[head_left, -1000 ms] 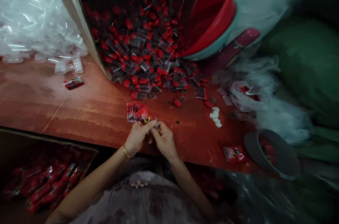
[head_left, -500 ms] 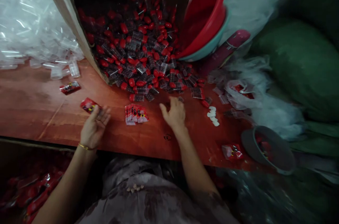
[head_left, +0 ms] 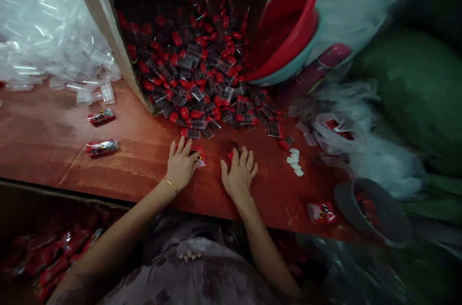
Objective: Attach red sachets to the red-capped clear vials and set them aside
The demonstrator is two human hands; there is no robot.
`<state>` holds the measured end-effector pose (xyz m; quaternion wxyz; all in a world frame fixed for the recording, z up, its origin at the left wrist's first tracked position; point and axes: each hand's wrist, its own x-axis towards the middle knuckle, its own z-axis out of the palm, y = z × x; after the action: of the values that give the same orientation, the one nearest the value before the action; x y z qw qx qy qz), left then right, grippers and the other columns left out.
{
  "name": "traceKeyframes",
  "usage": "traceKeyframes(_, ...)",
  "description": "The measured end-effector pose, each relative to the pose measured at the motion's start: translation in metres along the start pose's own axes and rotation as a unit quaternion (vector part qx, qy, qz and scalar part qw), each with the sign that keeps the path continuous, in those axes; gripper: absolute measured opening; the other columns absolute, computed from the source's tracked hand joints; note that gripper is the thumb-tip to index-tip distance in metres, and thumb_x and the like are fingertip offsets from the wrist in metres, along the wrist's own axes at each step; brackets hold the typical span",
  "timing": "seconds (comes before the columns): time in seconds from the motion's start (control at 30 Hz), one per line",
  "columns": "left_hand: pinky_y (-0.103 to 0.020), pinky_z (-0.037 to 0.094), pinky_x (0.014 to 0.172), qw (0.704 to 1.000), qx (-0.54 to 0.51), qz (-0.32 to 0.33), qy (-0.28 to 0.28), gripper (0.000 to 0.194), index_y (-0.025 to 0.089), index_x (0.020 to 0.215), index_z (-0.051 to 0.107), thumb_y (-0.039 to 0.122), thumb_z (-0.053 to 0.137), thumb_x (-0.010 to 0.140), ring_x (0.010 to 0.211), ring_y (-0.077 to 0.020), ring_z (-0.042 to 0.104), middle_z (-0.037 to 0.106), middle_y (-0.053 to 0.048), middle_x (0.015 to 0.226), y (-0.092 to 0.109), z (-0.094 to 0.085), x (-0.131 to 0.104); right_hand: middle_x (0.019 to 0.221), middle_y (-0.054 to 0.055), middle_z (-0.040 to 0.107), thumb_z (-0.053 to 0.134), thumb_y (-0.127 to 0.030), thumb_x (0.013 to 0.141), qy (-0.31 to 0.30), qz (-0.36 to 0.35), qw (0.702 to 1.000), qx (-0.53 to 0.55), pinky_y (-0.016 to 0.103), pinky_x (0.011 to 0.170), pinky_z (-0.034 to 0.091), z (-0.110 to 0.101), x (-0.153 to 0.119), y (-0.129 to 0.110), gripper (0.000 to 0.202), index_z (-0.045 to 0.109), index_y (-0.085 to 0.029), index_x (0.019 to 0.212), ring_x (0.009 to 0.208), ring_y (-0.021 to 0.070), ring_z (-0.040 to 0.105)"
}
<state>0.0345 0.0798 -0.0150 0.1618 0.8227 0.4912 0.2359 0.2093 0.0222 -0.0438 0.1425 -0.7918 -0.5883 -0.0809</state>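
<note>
Both hands moved back to bench middle near front edge. Left hand flat, fingers spread, pressing red packet stack. Right hand flat over red-capped vial, grasp unclear.

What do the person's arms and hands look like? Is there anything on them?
Both arms are bare, with no sleeves reaching the forearms and no gloves. The left hand has a thin gold bangle at the wrist. The right hand wears nothing visible.
</note>
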Motion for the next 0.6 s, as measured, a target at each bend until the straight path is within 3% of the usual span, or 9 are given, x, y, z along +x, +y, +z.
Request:
traceKeyframes(0.1, -0.057, 0.018, 0.107, 0.995, 0.091, 0.022, -0.017, 0.023, 0.027, 0.095, 0.071, 0.027, 0.052, 0.083, 0.132, -0.0333, 0.033, 0.056, -0.009, 0.129, -0.006, 0.01, 0.004, 0.14, 0.02, 0.036, 0.039, -0.038, 0.09, 0.029, -0.028, 0.998, 0.045, 0.055, 0.1, 0.024, -0.005, -0.004, -0.001, 0.044, 0.051, -0.01, 0.122, 0.132, 0.0345, 0.024)
traceKeyframes(0.23, -0.059, 0.02, 0.105, 0.995, 0.092, 0.017, 0.043, 0.026, 0.026, 0.098, 0.071, 0.029, 0.05, 0.084, 0.132, -0.0347, 0.032, 0.053, -0.011, 0.131, -0.007, 0.01, 0.0, 0.129, 0.015, 0.052, 0.044, -0.033, 0.088, 0.059, -0.084, 0.983, 0.152, 0.048, 0.099, 0.029, -0.016, -0.008, -0.011, 0.032, 0.059, -0.016, 0.11, 0.125, 0.0289, 0.039)
traceKeyframes(0.3, -0.059, 0.021, 0.105, 0.994, 0.075, 0.007, 0.075, 0.027, 0.026, 0.101, 0.07, 0.029, 0.05, 0.083, 0.132, -0.0354, 0.031, 0.05, -0.012, 0.134, 0.0, 0.006, -0.003, 0.116, 0.013, 0.061, 0.047, -0.033, 0.087, 0.034, -0.081, 0.965, 0.248, 0.041, 0.094, 0.036, -0.021, -0.008, -0.02, 0.029, 0.061, -0.017, 0.108, 0.112, 0.0254, 0.051)
traceKeyframes(0.4, -0.058, 0.018, 0.106, 0.994, 0.046, 0.021, 0.097, 0.027, 0.026, 0.102, 0.07, 0.023, 0.052, 0.081, 0.133, -0.0346, 0.029, 0.049, -0.011, 0.135, 0.013, -0.001, -0.005, 0.095, 0.009, 0.067, 0.055, -0.038, 0.082, -0.053, -0.006, 0.899, 0.436, 0.033, 0.08, 0.043, -0.024, -0.003, -0.035, 0.03, 0.062, -0.016, 0.101, 0.087, 0.0211, 0.059)
traceKeyframes(0.5, -0.056, 0.015, 0.108, 0.995, -0.016, 0.026, 0.099, 0.031, 0.025, 0.106, 0.067, 0.019, 0.052, 0.08, 0.133, -0.0314, 0.03, 0.05, -0.01, 0.135, 0.025, -0.004, -0.007, 0.077, 0.002, 0.064, 0.052, -0.041, 0.083, -0.097, 0.047, 0.833, 0.542, 0.026, 0.066, 0.044, -0.021, 0.002, -0.044, 0.027, 0.062, -0.016, 0.086, 0.069, 0.0155, 0.056)
traceKeyframes(0.6, -0.047, 0.032, 0.103, 0.982, -0.147, -0.047, 0.105, 0.038, 0.018, 0.117, 0.06, 0.028, 0.054, 0.08, 0.123, -0.0278, 0.045, 0.055, -0.013, 0.129, 0.032, 0.0, -0.007, 0.07, -0.001, 0.06, 0.045, -0.038, 0.085, -0.091, 0.069, 0.802, 0.587, 0.024, 0.064, 0.043, -0.017, 0.002, -0.045, 0.027, 0.059, -0.017, 0.078, 0.065, 0.0129, 0.054)
